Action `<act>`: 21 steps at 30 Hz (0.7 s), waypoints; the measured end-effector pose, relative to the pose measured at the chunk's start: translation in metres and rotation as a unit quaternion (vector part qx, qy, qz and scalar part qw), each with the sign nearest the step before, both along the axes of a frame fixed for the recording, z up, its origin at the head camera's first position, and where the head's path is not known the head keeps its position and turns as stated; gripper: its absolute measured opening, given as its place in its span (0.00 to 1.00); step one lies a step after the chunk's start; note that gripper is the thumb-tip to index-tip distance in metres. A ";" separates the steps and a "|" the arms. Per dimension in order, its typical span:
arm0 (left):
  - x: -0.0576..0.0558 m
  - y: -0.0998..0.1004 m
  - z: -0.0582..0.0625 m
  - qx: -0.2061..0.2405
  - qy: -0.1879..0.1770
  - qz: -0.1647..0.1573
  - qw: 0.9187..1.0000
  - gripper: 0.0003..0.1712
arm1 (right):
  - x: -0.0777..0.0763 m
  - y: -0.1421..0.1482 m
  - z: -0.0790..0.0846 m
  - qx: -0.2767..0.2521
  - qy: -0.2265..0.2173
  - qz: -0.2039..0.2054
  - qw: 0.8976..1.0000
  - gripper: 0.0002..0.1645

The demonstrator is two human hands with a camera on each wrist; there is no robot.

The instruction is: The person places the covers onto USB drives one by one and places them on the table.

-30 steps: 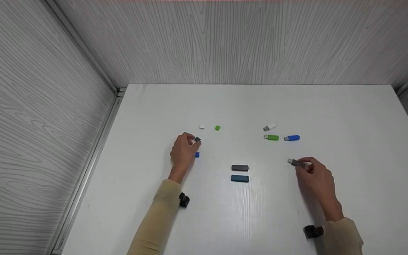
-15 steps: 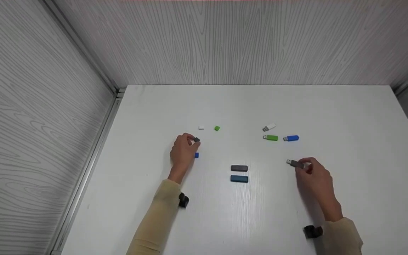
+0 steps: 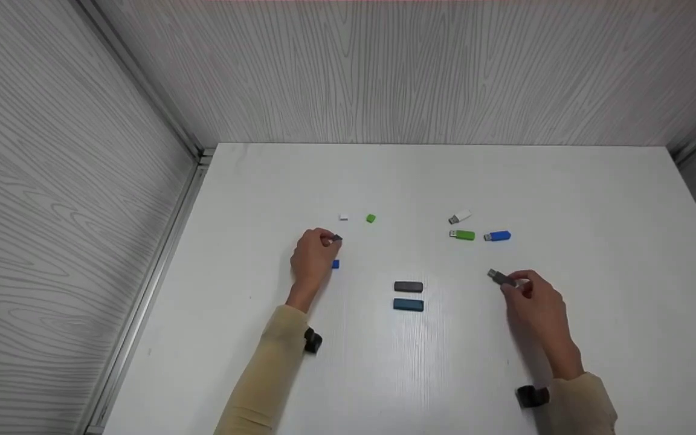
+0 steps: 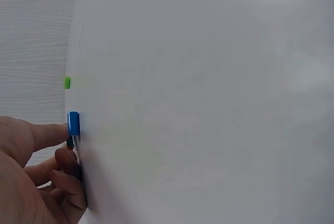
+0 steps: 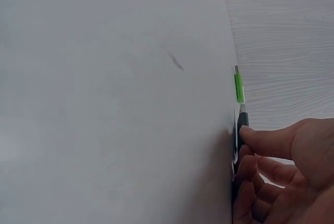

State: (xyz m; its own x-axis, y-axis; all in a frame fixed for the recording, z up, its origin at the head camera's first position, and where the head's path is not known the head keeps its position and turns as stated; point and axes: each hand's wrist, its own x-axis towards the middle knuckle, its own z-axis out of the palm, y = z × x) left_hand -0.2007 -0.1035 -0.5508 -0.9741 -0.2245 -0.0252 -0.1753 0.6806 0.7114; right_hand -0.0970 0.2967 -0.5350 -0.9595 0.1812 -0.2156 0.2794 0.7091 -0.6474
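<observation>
L hand (image 3: 313, 258) is pinching a small dark-grey plastic cap (image 3: 338, 237) — grip closed on it — w/ a small blue plastic cap (image 3: 336, 264) lying just beside. R hand (image 3: 538, 303) is grasping a slim dark-grey USB stick (image 3: 499, 277) over the white desk (image 3: 577, 205), plug pointing fwd & L; a bright-green USB stick (image 3: 464, 235) & royal-blue USB stick (image 3: 498, 236) are lying beyond.
</observation>
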 end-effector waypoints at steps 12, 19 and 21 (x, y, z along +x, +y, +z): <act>0.001 -0.007 0.006 0.074 -0.025 -0.016 0.997 0.12 | 0.000 0.004 0.001 -0.037 -0.012 -0.005 0.999 0.27; 0.002 -0.008 0.008 0.116 -0.005 -0.028 0.993 0.11 | 0.001 0.005 0.003 -0.051 -0.015 0.002 0.999 0.27; 0.002 -0.007 0.008 0.131 0.006 -0.030 0.991 0.11 | 0.001 0.004 0.003 -0.053 -0.016 0.000 0.998 0.26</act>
